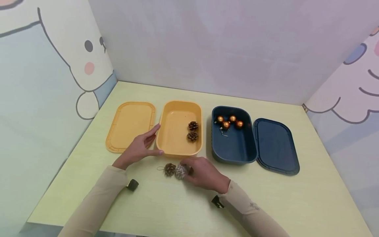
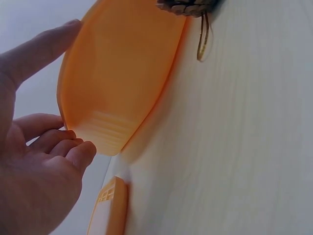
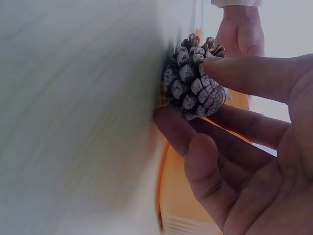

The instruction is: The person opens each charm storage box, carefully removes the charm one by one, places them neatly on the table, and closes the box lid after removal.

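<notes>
My right hand (image 1: 205, 172) pinches a white-tipped pine cone (image 3: 195, 81) between thumb and fingers, close over the table in front of the yellow box (image 1: 158, 144). Just left of it lies a brown pine cone (image 1: 170, 169) with a thin hanging loop. My left hand (image 1: 139, 148) is spread at the yellow box's near left corner, index finger at the left side and thumb at the near edge. In the left wrist view its fingertips (image 2: 73, 29) touch the box's rim. Inside the box, two dark pine cones (image 1: 192, 136) sit along the right wall.
A yellow lid (image 1: 130, 126) lies left of the yellow box. To the right stands a dark blue box (image 1: 234, 148) holding several copper-coloured ball ornaments (image 1: 226, 125). Its dark blue lid (image 1: 276, 146) lies beside it. Walls border the table at the back and sides.
</notes>
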`<action>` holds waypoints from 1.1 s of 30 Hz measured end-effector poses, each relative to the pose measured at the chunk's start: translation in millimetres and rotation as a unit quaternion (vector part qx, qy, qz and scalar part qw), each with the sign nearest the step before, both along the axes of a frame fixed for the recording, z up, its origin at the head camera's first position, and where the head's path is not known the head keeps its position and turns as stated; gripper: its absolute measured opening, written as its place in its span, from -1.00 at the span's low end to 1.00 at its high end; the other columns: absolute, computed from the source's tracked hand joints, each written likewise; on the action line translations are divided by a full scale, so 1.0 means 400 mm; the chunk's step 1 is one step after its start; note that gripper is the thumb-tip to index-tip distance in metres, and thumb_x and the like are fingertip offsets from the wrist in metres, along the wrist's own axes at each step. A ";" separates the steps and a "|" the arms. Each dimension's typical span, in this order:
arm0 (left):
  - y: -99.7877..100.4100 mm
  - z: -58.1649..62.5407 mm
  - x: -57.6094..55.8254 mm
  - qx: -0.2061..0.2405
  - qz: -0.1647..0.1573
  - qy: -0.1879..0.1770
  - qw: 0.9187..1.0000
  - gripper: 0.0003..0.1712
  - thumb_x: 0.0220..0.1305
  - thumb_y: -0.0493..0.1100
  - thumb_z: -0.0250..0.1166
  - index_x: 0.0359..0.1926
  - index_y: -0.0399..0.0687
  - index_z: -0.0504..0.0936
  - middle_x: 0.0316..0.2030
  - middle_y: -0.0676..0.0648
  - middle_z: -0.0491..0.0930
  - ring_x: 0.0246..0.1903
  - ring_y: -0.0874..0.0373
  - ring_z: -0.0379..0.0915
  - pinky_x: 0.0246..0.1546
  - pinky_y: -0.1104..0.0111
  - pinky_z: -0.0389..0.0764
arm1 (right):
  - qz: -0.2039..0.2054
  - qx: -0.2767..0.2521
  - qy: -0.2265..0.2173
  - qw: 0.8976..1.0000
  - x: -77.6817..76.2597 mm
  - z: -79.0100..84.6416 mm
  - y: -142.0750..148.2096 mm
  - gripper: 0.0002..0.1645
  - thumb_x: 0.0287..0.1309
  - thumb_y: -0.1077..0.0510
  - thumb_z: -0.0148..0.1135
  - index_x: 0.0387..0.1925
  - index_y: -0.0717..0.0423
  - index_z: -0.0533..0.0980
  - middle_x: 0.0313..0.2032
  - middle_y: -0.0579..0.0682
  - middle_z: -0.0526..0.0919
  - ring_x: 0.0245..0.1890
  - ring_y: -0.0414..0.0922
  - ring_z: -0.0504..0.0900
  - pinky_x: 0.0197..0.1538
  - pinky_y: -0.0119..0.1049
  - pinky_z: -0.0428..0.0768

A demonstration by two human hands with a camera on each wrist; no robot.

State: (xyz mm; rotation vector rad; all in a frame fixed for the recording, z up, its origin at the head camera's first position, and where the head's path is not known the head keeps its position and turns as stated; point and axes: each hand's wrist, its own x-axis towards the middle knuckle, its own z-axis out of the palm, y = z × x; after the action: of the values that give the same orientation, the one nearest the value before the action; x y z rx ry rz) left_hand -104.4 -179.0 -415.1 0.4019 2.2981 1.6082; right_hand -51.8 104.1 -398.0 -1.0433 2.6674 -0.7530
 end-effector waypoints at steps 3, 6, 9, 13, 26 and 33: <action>0.000 -0.001 0.000 -0.003 -0.002 0.002 1.000 0.23 0.07 -0.04 0.57 0.60 0.05 -0.02 0.61 0.14 -0.12 0.58 -0.01 -0.04 0.44 0.36 0.19 | 0.003 -0.003 -0.004 1.000 -0.001 0.003 0.004 -0.62 0.04 0.23 0.44 -0.04 0.00 0.64 -0.18 -0.15 0.76 -0.39 -0.29 0.66 -0.31 -0.55 0.57; 0.000 -0.001 -0.001 -0.002 0.000 0.000 1.000 0.23 0.06 -0.04 0.57 0.60 0.06 -0.01 0.60 0.17 -0.11 0.57 0.02 -0.04 0.44 0.37 0.20 | 0.008 -0.011 -0.005 1.000 -0.003 0.013 0.009 -0.61 0.05 0.23 0.45 -0.02 0.01 0.63 -0.16 -0.14 0.76 -0.40 -0.28 0.67 -0.33 -0.56 0.57; 0.002 0.000 -0.003 -0.003 0.001 0.000 1.000 0.23 0.06 -0.03 0.58 0.60 0.05 -0.01 0.61 0.16 -0.11 0.58 0.02 -0.04 0.44 0.37 0.19 | 0.010 -0.010 -0.008 1.000 -0.003 0.032 0.015 -0.58 0.09 0.19 0.46 0.03 0.02 0.62 -0.10 -0.11 0.77 -0.39 -0.25 0.70 -0.33 -0.55 0.59; 0.003 -0.001 -0.005 -0.007 0.000 0.003 1.000 0.23 0.06 -0.03 0.57 0.60 0.03 -0.01 0.61 0.12 -0.11 0.58 -0.02 -0.04 0.45 0.33 0.19 | 0.007 0.012 -0.009 1.000 -0.004 0.064 0.023 -0.54 0.14 0.13 0.45 0.10 0.07 0.61 -0.04 -0.05 0.77 -0.36 -0.23 0.72 -0.30 -0.50 0.61; 0.003 -0.006 -0.003 -0.013 0.008 -0.002 1.000 0.24 0.05 -0.01 0.58 0.60 0.06 0.00 0.61 0.14 -0.09 0.57 -0.01 -0.02 0.45 0.31 0.20 | -0.001 -0.006 -0.023 1.000 -0.087 0.149 0.018 -0.60 0.14 0.17 0.45 0.03 0.15 0.64 -0.12 0.06 0.78 -0.28 -0.17 0.74 -0.23 -0.42 0.68; 0.001 -0.006 -0.005 -0.021 0.012 -0.003 1.000 0.22 0.05 0.00 0.58 0.60 0.14 0.01 0.61 0.16 -0.08 0.57 0.00 -0.02 0.45 0.31 0.20 | -0.047 -0.049 -0.063 0.996 -0.167 0.177 -0.004 -0.67 0.16 0.12 0.45 -0.05 0.12 0.65 -0.27 -0.03 0.76 -0.32 -0.24 0.67 -0.19 -0.30 0.70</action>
State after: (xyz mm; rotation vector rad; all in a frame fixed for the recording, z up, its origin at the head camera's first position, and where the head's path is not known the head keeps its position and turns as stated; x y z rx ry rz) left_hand -106.3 -178.6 -417.6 0.3595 2.3374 1.5670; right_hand -118.8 102.5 -327.1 -0.8649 2.6105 -0.9447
